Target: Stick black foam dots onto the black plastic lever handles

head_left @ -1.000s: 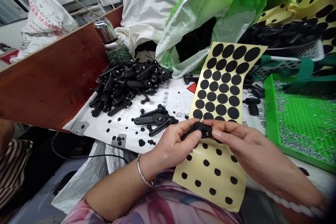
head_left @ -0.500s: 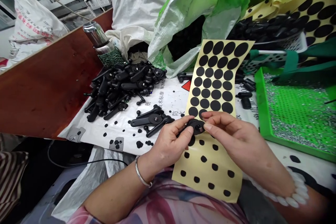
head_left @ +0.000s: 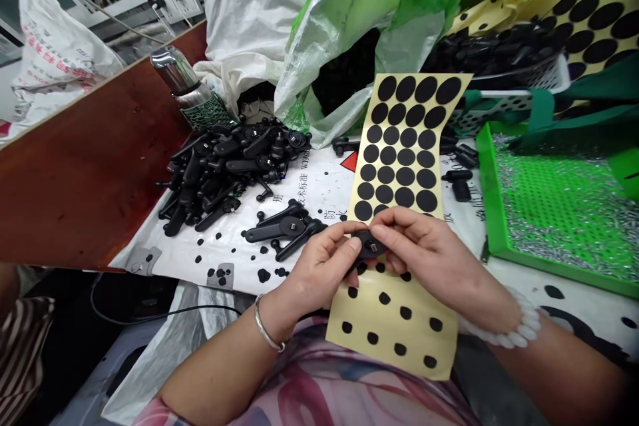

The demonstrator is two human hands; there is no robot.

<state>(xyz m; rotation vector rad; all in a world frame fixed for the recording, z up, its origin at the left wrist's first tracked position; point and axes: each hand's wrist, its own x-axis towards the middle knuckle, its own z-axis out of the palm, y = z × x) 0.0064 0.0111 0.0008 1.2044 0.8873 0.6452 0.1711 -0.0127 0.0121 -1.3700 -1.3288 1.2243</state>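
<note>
White worktop (head_left: 319,192) — brown board (head_left: 100,173), dotted sheet (head_left: 400,170)

— Left side, from here?
— Reddish-brown board (head_left: 90,173); just beside it, a silver flask (head_left: 172,70), its lower part in green mesh (head_left: 204,108).
— Beyond the board?
— White sack (head_left: 57,46), red print; white socket panel (head_left: 176,2), plugs (head_left: 158,4) fitted.
— Right?
— Green tray (head_left: 490,196), bearing thin metal pieces (head_left: 529,226).

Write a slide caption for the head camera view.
Left hand holds a black part, right hand at its edge, over a dotted yellow sheet.
</note>
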